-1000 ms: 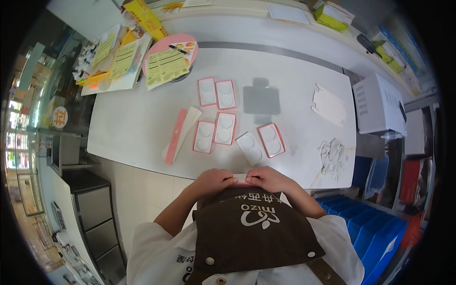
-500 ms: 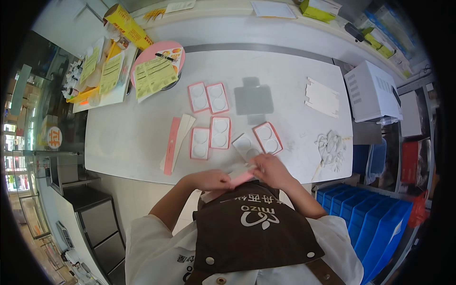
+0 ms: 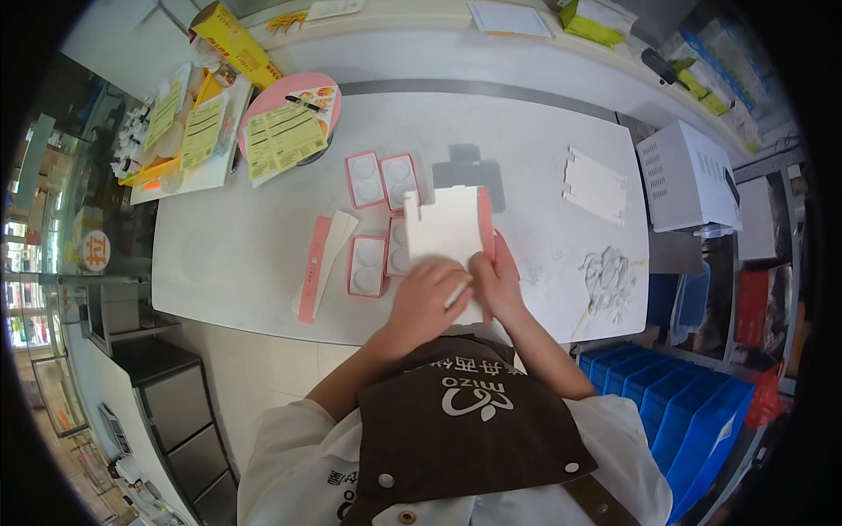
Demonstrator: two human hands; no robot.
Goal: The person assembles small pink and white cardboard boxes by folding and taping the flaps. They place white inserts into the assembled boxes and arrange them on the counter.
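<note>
White card [image 3: 447,226]: up over the near middle of the desk [image 3: 237,237], between the person's hands, its top and left edges notched, a pink band [image 3: 486,215] down its right side.
Right hand [image 3: 497,279]: grasping the card by its lower right side, at the pink band, fingers along the outer edge.
Left hand [image 3: 427,301]: across the card's lower left part, fingers bent and blurred; I cannot tell whether they pinch it or only press on it.
Pink-rimmed boxes: four to the left of the card, each with a white insert of round wells; the upper left one [image 3: 364,181] and upper right one [image 3: 399,178] sit side by side, the lower left one [image 3: 367,266] stands clear of the card, and the lower right one [image 3: 397,246] is partly hidden behind it.
Strips: one pink [image 3: 317,267] and one pale [image 3: 337,248], lying slantwise on the desk left of the boxes.
Grey sheet [image 3: 479,167]: flat, tabbed, beyond the card, which hides its lower part.
Notched white piece [image 3: 595,187]: flat toward the desk's right side.
Crumpled white material [image 3: 607,282]: near the right edge, nearer the person.
Pink round stand [image 3: 263,95]: far left, bearing a yellow printed sheet [image 3: 285,142] and a dark pen [image 3: 303,103].
</note>
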